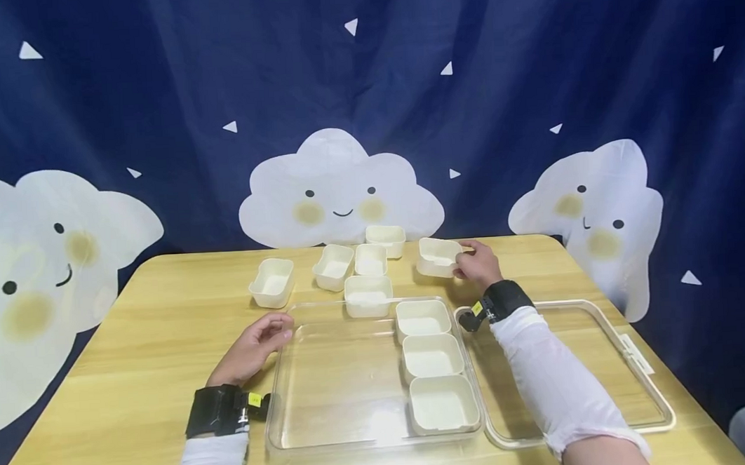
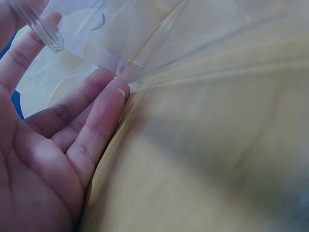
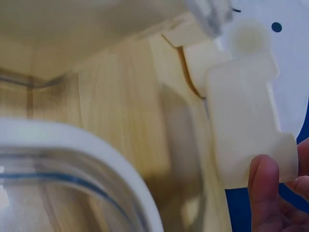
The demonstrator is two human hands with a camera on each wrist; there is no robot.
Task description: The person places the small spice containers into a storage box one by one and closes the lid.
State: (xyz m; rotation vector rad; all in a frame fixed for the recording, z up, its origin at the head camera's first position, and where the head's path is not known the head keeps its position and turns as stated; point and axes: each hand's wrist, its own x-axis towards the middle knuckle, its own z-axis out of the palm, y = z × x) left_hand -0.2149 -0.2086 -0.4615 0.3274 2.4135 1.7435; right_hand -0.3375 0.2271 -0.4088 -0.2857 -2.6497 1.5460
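My right hand (image 1: 478, 264) is pinching a bin (image 1: 436, 259) beyond the clear tray (image 1: 339, 385); my loose-fingered left hand (image 1: 252, 350) is touching the tray's corner. I'm probably filling it, next needing a level lowering.

A dark blue curtain (image 1: 402, 83) fills the background, falling in soft vertical folds and scattered with small white triangles (image 1: 31, 51). Three large white clouds are printed on it, each with dot eyes, blurry yellow cheeks and a thin curved smile. The middle cloud (image 1: 337, 165) sits upright just above the table's far edge; the left cloud (image 1: 15, 237) tilts and is cut off by the picture's side; the right cloud (image 1: 606, 178) is tilted too — its outline bent by the folds. The table (image 1: 134, 385) is pale yellow wood grain with rounded far corners.
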